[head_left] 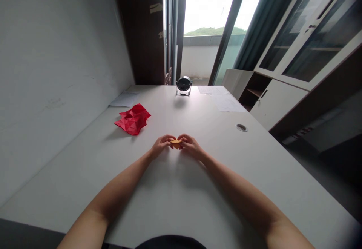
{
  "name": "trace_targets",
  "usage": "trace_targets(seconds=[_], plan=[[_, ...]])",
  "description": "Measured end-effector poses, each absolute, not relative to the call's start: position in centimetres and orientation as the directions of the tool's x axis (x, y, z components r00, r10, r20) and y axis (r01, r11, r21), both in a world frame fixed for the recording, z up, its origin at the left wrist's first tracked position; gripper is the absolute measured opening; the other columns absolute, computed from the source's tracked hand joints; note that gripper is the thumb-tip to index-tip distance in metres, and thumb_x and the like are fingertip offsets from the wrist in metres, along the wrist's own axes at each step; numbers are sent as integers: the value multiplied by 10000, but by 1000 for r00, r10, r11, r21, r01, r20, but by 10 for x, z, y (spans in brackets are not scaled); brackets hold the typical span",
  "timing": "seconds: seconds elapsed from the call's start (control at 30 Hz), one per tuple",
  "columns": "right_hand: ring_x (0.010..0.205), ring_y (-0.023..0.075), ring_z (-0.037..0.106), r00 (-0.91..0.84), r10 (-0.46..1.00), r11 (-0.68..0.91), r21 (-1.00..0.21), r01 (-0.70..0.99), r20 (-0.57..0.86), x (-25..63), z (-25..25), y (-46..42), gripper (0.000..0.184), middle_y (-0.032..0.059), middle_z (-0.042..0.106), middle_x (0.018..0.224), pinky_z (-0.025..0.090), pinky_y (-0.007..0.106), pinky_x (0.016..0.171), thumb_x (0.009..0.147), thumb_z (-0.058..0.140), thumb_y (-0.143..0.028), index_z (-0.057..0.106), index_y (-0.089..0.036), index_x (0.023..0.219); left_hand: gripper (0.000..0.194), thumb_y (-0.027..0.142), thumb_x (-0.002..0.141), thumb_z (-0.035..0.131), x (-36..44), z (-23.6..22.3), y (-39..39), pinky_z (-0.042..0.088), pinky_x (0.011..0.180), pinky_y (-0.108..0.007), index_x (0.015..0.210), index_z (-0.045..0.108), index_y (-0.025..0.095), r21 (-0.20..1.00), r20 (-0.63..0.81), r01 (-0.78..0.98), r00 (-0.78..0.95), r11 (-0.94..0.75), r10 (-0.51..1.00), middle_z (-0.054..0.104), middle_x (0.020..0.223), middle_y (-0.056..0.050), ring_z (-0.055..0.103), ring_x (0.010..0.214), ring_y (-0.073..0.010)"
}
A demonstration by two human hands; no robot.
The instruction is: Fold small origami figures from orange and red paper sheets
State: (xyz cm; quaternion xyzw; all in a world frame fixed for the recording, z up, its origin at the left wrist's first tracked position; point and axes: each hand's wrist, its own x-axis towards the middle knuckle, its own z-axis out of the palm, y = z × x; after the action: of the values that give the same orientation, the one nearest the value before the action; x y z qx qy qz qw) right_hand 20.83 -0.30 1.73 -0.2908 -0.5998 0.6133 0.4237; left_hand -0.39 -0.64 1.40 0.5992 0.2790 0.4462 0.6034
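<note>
Both my hands meet over the middle of the white table [175,200], around a small piece of folded orange paper [176,143]. My left hand [162,145] pinches its left side, and my right hand [190,144] grips its right side. The paper comes to a point toward me and has a crease or slit near its top middle. My fingertips cover both its side ends. Farther left lies a creased sheet of red paper [134,119], crumpled into raised folds and apart from my hands.
A round black device on a clear stand [183,86] stands at the far edge. White sheets [229,102] lie at the far right, another sheet [124,99] by the left wall. A round cable hole [242,128] is near the right edge. Cabinets [285,94] stand beyond.
</note>
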Motion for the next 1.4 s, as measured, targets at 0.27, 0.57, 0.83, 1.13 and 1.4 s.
trace_targets(seconds=[0.27, 0.57, 0.83, 1.13, 1.4], plan=[[740, 157, 618, -509, 855, 25, -987, -159, 104, 212, 21, -5, 263, 51, 689, 838, 481, 297, 728, 809, 676, -384, 659, -167, 958, 293, 234, 758, 620, -6, 16, -6, 504, 755, -327, 1008, 704, 106, 987, 119, -148, 408, -63, 905, 726, 912, -103, 658, 754, -186], [680, 139, 576, -466, 859, 181, -977, -113, 213, 200, -2, 3, 304, 21, 644, 764, 449, 275, 643, 806, 685, -444, 553, -186, 899, 381, 354, 791, 703, 3, 7, -7, 481, 644, -258, 1087, 631, 125, 986, 166, -85, 350, -146, 922, 670, 756, -41, 614, 644, -124], [612, 108, 487, -434, 867, 370, -900, 232, 245, 199, 5, -6, 151, -18, 601, 694, 376, 230, 599, 859, 575, -325, 516, -196, 808, 372, 445, 816, 670, 5, 4, -8, 471, 627, -243, 1010, 661, 127, 978, 154, 83, 312, -189, 937, 686, 757, -50, 624, 660, -134], [621, 101, 424, -458, 841, 477, -793, 378, 288, 197, 13, -11, 75, -30, 535, 679, 335, 216, 595, 795, 544, -220, 502, -188, 742, 366, 470, 864, 596, 3, 10, -12, 475, 724, -262, 876, 717, 125, 942, 199, 197, 319, -271, 926, 729, 831, -83, 651, 772, -172], [620, 110, 422, -390, 879, 431, -809, 399, 275, 200, 10, -7, 132, -35, 544, 690, 346, 227, 599, 777, 599, -283, 494, -210, 811, 353, 456, 816, 665, 0, 10, -8, 459, 690, -281, 845, 724, 110, 961, 217, 116, 240, -250, 946, 701, 769, -81, 614, 716, -168]])
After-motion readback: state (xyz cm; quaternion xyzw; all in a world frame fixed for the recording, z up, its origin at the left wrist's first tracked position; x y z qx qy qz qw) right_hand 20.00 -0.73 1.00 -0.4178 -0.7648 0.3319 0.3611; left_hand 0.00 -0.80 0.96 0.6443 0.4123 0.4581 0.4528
